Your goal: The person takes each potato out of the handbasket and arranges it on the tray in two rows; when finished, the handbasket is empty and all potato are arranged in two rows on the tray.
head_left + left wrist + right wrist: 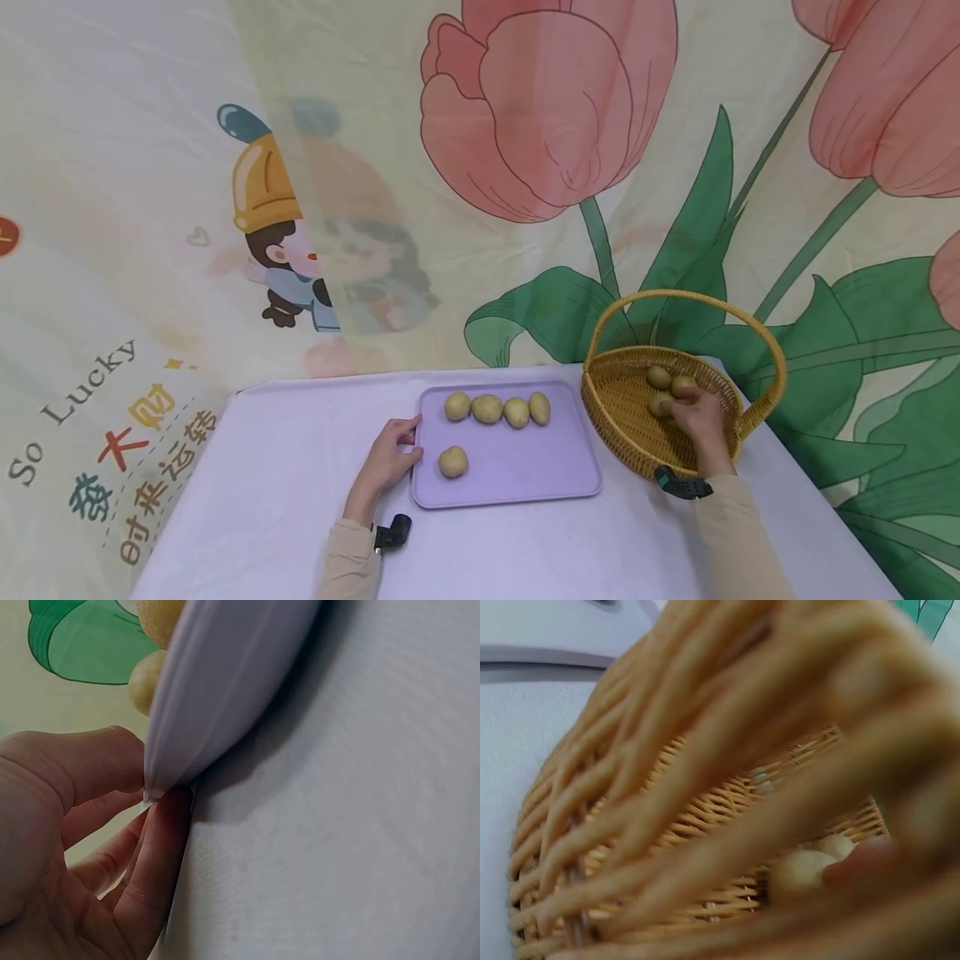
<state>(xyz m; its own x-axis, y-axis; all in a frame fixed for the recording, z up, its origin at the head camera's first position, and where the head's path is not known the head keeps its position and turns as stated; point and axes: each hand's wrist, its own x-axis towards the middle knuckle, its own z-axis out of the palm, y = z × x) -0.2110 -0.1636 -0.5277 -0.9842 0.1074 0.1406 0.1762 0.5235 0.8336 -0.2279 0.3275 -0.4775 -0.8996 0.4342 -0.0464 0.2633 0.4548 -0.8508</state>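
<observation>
The left hand [386, 458] pinches the left rim of the lilac tray [525, 475]; in the left wrist view its thumb lies above the tray edge [225, 682] and its fingers reach beneath. Several potatoes [487, 408] form a row along the tray's far side, with another potato [453, 462] nearer its left front. The right hand [703, 421] reaches into the wicker basket [618, 429], its bent thumb and fingers on a potato [683, 386] beside two others. In the right wrist view, a fingertip [862, 861] touches a potato [799, 874]; basket weave hides most of the hand.
The basket's arched handle [690, 295] rises over the right forearm. A white cloth [277, 483] covers the table, and a printed curtain [375, 208] hangs behind its far edge. Black straps with devices [682, 483] are on both wrists.
</observation>
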